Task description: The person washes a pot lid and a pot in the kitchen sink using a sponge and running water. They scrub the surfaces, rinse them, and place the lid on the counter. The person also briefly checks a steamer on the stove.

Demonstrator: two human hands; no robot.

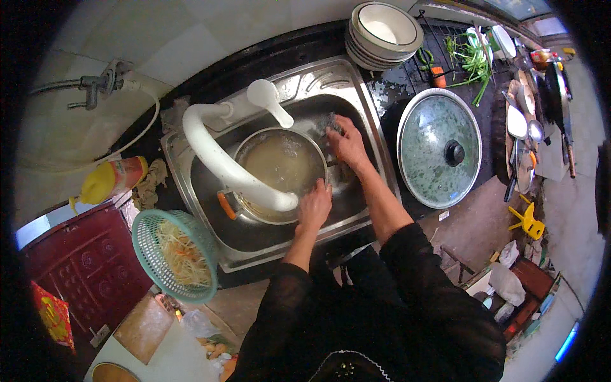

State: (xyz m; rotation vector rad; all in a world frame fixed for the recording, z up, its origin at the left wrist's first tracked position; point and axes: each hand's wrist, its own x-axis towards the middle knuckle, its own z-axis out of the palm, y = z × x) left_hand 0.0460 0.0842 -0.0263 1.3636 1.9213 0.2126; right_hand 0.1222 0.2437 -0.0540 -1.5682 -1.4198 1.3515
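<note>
A round metal pan [281, 157] holding cloudy water stands in the stainless steel sink [210, 238], with an orange handle [226, 206] at its left. My left hand [316, 203] grips the pan's rim at the lower right. Just right of the pan, my right hand [346, 141] holds a dark metal scouring pad [335, 123] near the sink's back wall. The white faucet [229, 167] arches over the pan, its spout above the water, and its lever [270, 101] points to the right. Part of the pan is hidden behind the spout.
A green plastic basket [143, 253] with shredded vegetables sits left of the sink, below a yellow bottle [112, 180]. On the right are a glass lid [439, 148] with a dark knob, stacked bowls [382, 40], green onions [472, 67] on a wire rack and several utensils [517, 122].
</note>
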